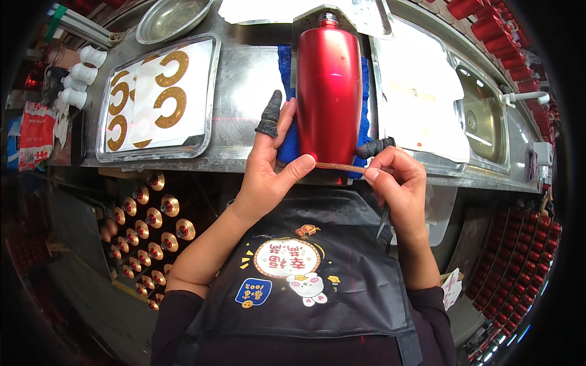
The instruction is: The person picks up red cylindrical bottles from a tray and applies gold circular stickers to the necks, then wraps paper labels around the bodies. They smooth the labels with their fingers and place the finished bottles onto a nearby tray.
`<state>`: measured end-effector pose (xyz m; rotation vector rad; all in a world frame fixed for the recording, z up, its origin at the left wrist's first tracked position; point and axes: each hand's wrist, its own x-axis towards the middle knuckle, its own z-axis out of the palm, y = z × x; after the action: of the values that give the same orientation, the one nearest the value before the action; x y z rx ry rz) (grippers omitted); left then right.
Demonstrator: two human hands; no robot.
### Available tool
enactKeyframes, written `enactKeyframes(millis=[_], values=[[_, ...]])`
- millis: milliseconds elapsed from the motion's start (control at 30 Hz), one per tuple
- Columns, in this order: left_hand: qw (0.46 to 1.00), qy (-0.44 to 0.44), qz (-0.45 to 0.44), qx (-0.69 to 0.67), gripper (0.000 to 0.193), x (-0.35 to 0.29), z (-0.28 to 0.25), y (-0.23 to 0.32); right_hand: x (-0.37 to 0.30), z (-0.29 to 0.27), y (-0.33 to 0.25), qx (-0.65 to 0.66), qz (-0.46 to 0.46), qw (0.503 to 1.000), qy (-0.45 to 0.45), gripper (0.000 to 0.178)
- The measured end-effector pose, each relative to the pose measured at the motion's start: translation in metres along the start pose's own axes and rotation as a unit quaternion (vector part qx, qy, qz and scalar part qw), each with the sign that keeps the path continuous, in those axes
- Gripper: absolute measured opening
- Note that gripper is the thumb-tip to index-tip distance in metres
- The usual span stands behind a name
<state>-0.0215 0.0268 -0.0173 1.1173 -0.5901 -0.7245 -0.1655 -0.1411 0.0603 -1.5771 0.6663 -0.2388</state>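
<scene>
A glossy red bottle point(329, 91) lies on its side with its neck pointing away from me, over a blue cloth point(285, 67). My left hand point(268, 155) holds the bottle's left side, fingers along the wall and thumb at the near end. A thin gold-brown strip point(339, 166) runs across that near end. Its left end is under my left thumb; my right hand point(397, 183) pinches its right end. A dark pointed tool point(383, 222), perhaps tweezers, sticks down from my right palm. A dark grey finger cot covers one finger of each hand.
Left, a metal tray point(210, 91) carries white sheets with gold C-shaped pieces point(171, 107). A metal bowl point(174, 18) stands behind it. White sheets point(421, 91) lie right, beside a sink point(482, 116). Below the counter are gold-topped pieces point(152, 216) and red bottles point(513, 262).
</scene>
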Motion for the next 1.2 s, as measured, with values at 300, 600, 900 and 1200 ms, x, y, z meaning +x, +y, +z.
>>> enactKeyframes(millis=[300, 600, 900, 1200], values=[[1.0, -0.006, -0.001, 0.021, 0.085, 0.0001, -0.0025, 0.0, 0.0006, -0.0004, -0.0009, 0.023, 0.006, 1.0, -0.006, 0.008], [1.0, -0.005, -0.01, 0.011, 0.092, 0.0028, 0.0013, 0.0008, 0.0021, -0.0012, 0.0005, 0.019, 0.001, 1.0, -0.001, 0.007], [0.999, -0.009, -0.002, 0.044, 0.091, 0.0033, -0.0006, 0.0001, 0.0027, -0.0017, 0.0012, 0.018, 0.001, 1.0, 0.0, 0.008], [0.993, 0.037, -0.061, -0.09, 0.083, 0.0012, -0.0009, 0.0055, 0.005, -0.0017, 0.0011, 0.001, 0.003, 1.0, -0.005, 0.008]])
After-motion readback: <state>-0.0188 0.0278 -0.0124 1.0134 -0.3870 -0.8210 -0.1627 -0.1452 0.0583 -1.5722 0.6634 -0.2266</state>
